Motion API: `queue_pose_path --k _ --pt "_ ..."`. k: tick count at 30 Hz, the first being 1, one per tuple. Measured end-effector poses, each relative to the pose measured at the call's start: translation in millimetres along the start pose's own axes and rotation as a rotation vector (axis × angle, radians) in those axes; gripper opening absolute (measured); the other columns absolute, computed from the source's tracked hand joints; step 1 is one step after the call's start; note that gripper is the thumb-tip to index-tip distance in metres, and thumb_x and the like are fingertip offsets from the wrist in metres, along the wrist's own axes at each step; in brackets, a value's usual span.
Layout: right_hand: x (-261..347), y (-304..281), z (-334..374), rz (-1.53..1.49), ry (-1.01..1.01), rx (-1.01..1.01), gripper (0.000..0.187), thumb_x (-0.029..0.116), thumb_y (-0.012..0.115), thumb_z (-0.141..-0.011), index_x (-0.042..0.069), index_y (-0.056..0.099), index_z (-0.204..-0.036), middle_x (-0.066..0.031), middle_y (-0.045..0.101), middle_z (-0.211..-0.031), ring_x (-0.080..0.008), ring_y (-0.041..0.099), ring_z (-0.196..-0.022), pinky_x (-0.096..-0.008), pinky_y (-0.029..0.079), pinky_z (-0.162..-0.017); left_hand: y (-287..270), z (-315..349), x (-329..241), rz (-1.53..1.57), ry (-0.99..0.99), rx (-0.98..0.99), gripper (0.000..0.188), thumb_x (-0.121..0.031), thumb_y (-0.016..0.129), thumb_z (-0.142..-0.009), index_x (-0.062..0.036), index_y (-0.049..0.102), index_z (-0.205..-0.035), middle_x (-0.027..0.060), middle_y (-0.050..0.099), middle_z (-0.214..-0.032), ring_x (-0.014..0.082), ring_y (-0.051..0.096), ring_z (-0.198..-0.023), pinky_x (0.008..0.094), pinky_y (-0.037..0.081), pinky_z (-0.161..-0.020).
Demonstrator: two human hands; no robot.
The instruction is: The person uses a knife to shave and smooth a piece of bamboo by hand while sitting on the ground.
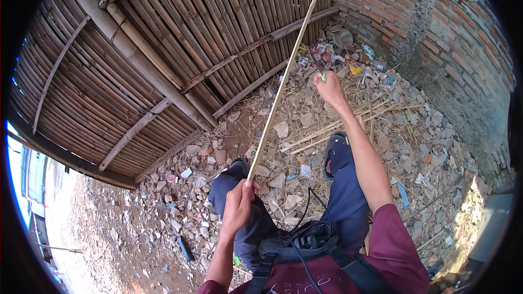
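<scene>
My left hand (237, 207) is closed round the lower end of a long, pale bamboo strip (280, 93). The strip slants up and away to the right, its far tip in front of the bamboo wall. Out ahead on the right, my right hand (330, 89) is a fist round a knife (316, 63). A bit of its green handle shows at the fist, and its dark, narrow blade points away, up and to the left. Blade and strip look apart, though their distance in depth is hard to judge.
A bamboo wall (212, 27) rises ahead and left, meeting a brick wall (436, 38) at the right. Cut bamboo strips (348, 122) lie on stony ground among straw shavings. Litter (338, 54) fills the far corner. A dark cylinder (184, 249) lies at lower left.
</scene>
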State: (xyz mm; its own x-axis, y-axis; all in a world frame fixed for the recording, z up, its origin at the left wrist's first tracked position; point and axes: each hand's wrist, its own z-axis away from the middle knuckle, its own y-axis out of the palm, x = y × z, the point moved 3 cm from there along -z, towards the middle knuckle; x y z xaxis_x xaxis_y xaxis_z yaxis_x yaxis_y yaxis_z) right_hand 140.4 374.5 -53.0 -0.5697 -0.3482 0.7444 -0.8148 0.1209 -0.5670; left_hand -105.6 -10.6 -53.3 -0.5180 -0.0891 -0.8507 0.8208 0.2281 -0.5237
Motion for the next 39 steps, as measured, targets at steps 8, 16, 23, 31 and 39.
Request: queue_pose_path --k 8,16,23,31,39 --pt "102 28 79 0.045 -0.435 0.017 0.023 0.004 0.065 -0.078 0.004 0.083 -0.091 -0.0169 0.067 -0.058 -0.0296 0.068 -0.052 -0.0422 0.054 -0.055 4 -25 -22 0.532 -0.249 0.222 0.039 -0.035 0.036 -0.119 -0.0041 0.059 -0.118 -0.0069 0.037 -0.07 0.0024 0.03 -0.052 0.0223 0.024 -0.045" --pt "125 59 124 0.114 -0.488 0.22 0.017 0.007 0.065 -0.07 0.004 0.079 -0.08 -0.0224 0.068 -0.062 -0.0384 0.071 -0.059 -0.05 0.058 -0.059 5 -42 -14 0.513 -0.179 0.202 0.039 -0.036 0.036 -0.119 -0.0043 0.058 -0.115 -0.0065 0.037 -0.071 0.0025 0.029 -0.051 0.0224 0.024 -0.045" --pt "134 74 144 0.105 -0.571 0.239 0.013 0.012 0.064 -0.073 0.005 0.075 -0.074 -0.0235 0.066 -0.059 -0.039 0.071 -0.056 -0.0517 0.058 -0.058 -1 -51 -2 0.374 -0.1 -0.004 0.027 -0.027 0.051 -0.115 -0.0031 0.061 -0.113 -0.0042 0.051 -0.073 0.0038 0.039 -0.053 0.0227 0.029 -0.046" --pt "126 71 135 0.133 -0.506 0.27 0.009 0.011 0.067 -0.071 0.004 0.072 -0.069 -0.0228 0.066 -0.06 -0.0395 0.072 -0.058 -0.0513 0.058 -0.057 0 -48 -15 0.375 -0.162 -0.021 0.02 -0.025 0.059 -0.111 -0.0045 0.058 -0.113 -0.0028 0.054 -0.075 0.0018 0.045 -0.052 0.0221 0.037 -0.043" --pt "136 70 145 0.135 -0.586 0.287 0.018 0.012 0.073 -0.072 0.007 0.079 -0.089 -0.0204 0.07 -0.065 -0.0383 0.074 -0.063 -0.0499 0.06 -0.063 -5 -52 -24 0.388 -0.104 -0.108 0.018 -0.02 0.06 -0.111 -0.0027 0.06 -0.107 -0.0057 0.054 -0.071 0.0017 0.043 -0.062 0.0231 0.033 -0.053"
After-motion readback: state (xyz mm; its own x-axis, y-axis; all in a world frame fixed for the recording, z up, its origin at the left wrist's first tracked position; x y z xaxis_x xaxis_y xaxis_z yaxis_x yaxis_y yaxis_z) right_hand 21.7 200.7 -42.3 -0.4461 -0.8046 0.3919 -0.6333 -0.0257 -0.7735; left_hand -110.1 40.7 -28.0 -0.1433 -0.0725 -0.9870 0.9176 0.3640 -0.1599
